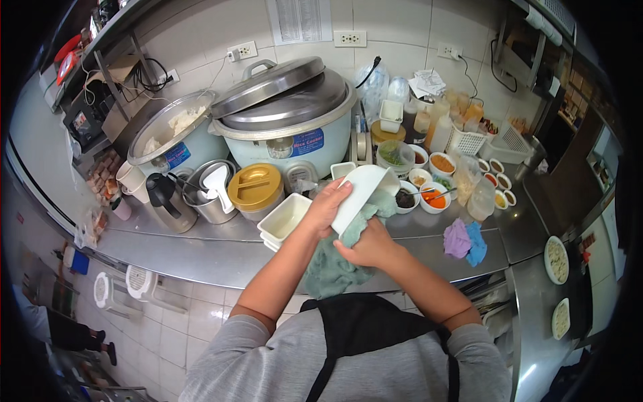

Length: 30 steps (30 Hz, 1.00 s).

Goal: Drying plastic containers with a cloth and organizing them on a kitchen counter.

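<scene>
My left hand (326, 207) grips a white rectangular dish (359, 198) by its outer side, holding it tilted above the counter. A green cloth (336, 266) is bunched in my right hand (370, 244), pressed against the dish's inner side and rim. The rest of the cloth hangs down over the counter's front edge. Left of the dish, a stack of similar white rectangular dishes (284, 221) stands on the steel counter. The inside of the held dish is mostly hidden from me.
Behind stand a lidded rice cooker (286, 120) and another with rice (186, 125). A gold-lidded tub (255, 188) and vacuum jug (171, 203) are to the left. Right are condiment bowls (434, 200) and purple (456, 238) and blue (476, 243) cloths. A person (65, 321) stands far left.
</scene>
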Each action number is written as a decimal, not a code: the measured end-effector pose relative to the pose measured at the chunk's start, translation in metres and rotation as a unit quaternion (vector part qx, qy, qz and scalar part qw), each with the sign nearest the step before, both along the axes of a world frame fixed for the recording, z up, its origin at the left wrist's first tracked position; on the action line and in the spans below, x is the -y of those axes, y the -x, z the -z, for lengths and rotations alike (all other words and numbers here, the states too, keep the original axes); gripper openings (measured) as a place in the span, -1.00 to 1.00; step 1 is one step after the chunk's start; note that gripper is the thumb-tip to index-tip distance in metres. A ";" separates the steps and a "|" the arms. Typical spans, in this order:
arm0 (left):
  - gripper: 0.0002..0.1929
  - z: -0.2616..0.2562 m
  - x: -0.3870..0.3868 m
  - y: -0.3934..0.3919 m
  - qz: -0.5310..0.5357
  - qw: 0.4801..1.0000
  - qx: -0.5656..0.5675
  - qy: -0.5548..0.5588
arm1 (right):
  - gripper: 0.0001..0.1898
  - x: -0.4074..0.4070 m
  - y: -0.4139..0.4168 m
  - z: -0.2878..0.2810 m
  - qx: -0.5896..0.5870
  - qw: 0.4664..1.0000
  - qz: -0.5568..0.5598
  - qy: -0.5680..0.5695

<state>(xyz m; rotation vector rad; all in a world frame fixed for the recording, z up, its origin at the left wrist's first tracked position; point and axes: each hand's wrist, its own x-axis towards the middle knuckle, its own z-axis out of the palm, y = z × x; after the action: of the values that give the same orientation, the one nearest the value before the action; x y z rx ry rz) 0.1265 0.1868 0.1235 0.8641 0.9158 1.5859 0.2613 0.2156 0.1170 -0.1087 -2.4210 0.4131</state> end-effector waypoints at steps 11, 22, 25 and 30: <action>-0.59 0.029 -0.006 -0.035 -0.122 0.988 0.057 -0.071 | -0.45 -0.016 0.010 -0.011 -0.331 0.529 -0.198 0.756; -0.58 0.015 -0.003 -0.018 -0.090 0.996 0.007 0.004 | 0.00 -0.036 -0.020 -0.019 0.102 0.989 0.058 -0.094; -0.56 0.008 0.003 -0.026 -0.120 0.990 -0.074 -0.002 | -0.07 -0.022 -0.012 0.001 0.033 0.998 0.056 -0.017; -0.56 0.011 0.008 -0.023 -0.042 0.998 -0.053 0.021 | -0.45 -0.005 -0.007 0.009 0.097 0.990 -0.020 0.099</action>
<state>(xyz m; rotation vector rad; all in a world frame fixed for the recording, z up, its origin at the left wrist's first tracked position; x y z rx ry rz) 0.1492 0.1788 0.1122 0.8970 1.0680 1.5992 0.2679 0.2203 0.1076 -0.1960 -2.5698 0.6887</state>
